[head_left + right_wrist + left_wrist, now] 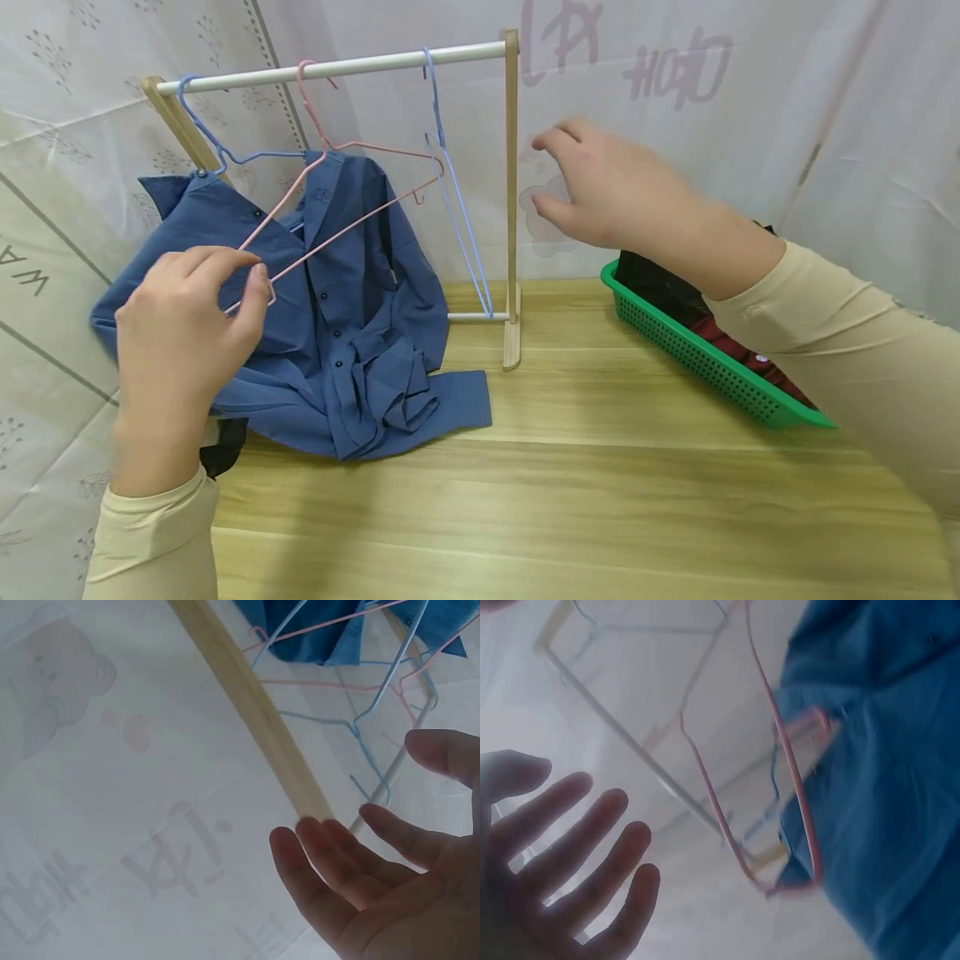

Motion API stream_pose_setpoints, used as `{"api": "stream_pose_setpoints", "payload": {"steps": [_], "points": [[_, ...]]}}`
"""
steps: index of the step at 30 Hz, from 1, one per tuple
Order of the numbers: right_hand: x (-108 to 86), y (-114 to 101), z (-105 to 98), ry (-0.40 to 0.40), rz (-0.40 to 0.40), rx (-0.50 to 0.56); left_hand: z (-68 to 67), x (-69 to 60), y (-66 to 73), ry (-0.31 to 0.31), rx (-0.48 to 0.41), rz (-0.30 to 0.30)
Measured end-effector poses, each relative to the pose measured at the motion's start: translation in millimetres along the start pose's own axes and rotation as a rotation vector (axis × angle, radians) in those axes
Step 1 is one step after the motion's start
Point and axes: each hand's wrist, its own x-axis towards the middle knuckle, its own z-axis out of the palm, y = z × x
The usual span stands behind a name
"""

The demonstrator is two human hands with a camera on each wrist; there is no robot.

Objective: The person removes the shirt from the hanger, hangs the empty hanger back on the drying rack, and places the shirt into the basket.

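Observation:
A pink hanger (356, 225) hooks over the white rail (375, 62) of a small wooden-posted rack, turned at an angle. Its lower corner is close to my left hand (183, 333), whose fingers are loosely bent and stand apart from the wire in the left wrist view. Behind it, a dark blue button shirt (281, 358) hangs from a blue hanger (262, 153), its lower part bunched on the table. Another blue hanger (467, 225) hangs bare near the right post. My right hand (611, 187) is in the air right of that post, fingers spread, holding nothing.
A green basket (697, 358) with black and dark red cloth stands at the right, partly behind my right forearm. The rack's right post (512, 192) rises from the wooden table (570, 508). A black item (225, 450) shows below the shirt. Printed curtains surround the table.

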Motion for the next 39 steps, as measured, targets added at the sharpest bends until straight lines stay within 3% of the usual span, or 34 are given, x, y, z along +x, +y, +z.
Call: {"api": "stream_pose_setpoints", "payload": {"steps": [6, 10, 13, 19, 24, 33, 39], "points": [[15.1, 3.5, -18.9, 0.017, 0.014, -0.050, -19.2, 6.7, -29.8, -0.011, 0.041, -0.153], [26.1, 2.7, -29.2, 0.017, 0.017, -0.064, -27.8, 13.2, -47.0, -0.045, 0.092, -0.199], [33.9, 0.4, -36.3, 0.036, 0.008, -0.078, -31.9, 18.8, -56.9, -0.126, 0.132, -0.232], [51.0, -6.8, -46.7, 0.103, -0.036, -0.146, -34.5, 30.1, -82.0, -0.382, 0.209, -0.328], [63.0, -11.6, -51.2, 0.105, -0.058, -0.190, -31.9, 34.4, -96.5, -0.473, 0.224, -0.399], [78.5, -19.2, -46.0, 0.032, -0.030, -0.289, -24.8, 31.3, -108.0, -0.602, 0.223, -0.420], [80.6, -18.0, -42.2, -0.031, 0.005, -0.347, -15.2, 32.0, -111.7, -0.641, 0.211, -0.419]]}}
